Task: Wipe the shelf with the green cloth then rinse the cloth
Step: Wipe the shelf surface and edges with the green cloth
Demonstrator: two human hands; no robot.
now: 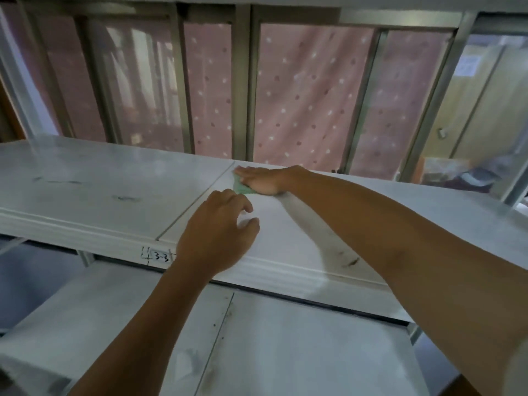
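The right hand's fingers (246,170) lie straight and close together, pressing the cloth (242,189) flat. Only a small green wedge of it shows beneath the palm of the right hand (263,180). It sits at the back of the shelf (85,178), just right of the seam (197,201) between two panels.

The cloth looks thin, soft and light. It should bunch or slide under a loose touch, so a flat palm with even pressure suits wiping. For rinsing, it could be gathered at an edge and scrunched into the fist.

The left hand (217,227) is near the shelf's front lip with its fingers loosely curled, holding nothing. I cannot tell if it touches the surface.

The shelf is a smooth, hard, white board with a moulded front edge, dusty, with dark smudges (125,198) on the left panel and streaks (350,262) near the right forearm. A label (161,256) reading 3-3 is stuck under the lip. A second shelf (285,338) lies below. Behind, a metal window frame (243,81) fronts a pink dotted curtain (308,95).
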